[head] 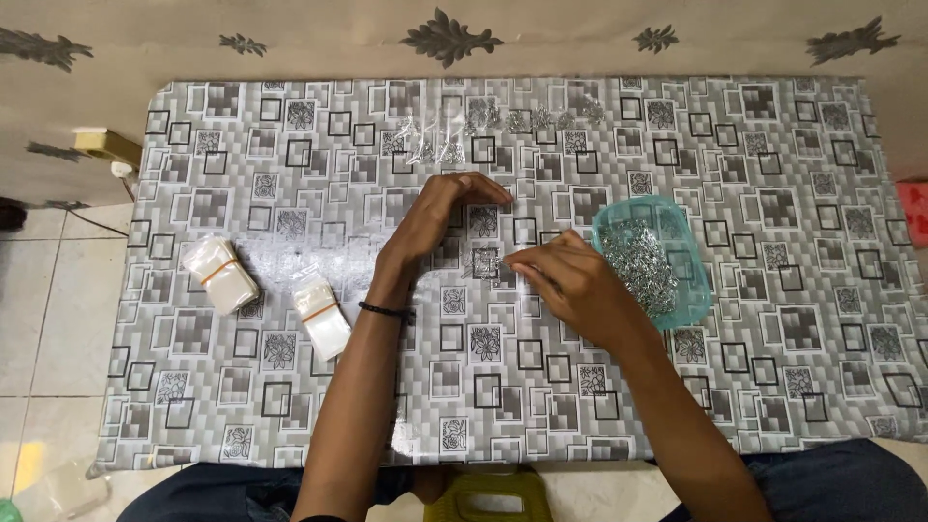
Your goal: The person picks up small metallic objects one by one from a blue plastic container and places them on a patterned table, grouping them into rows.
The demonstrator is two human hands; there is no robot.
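at mid desk (pixel 290 425) my right hand (pixel 570 280) grip pinches a clear bag (pixel 517 275), left hand (pixel 440 217) arched apart; next i judge fill from teal tub (pixel 691 290)

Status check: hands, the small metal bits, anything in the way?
Left hand arched, fingertips on table. Right hand pinching low beside teal plastic tray of small silver metal pieces; grip contents unclear. Nothing between the hands; banded clear-bag bundles sit far left.
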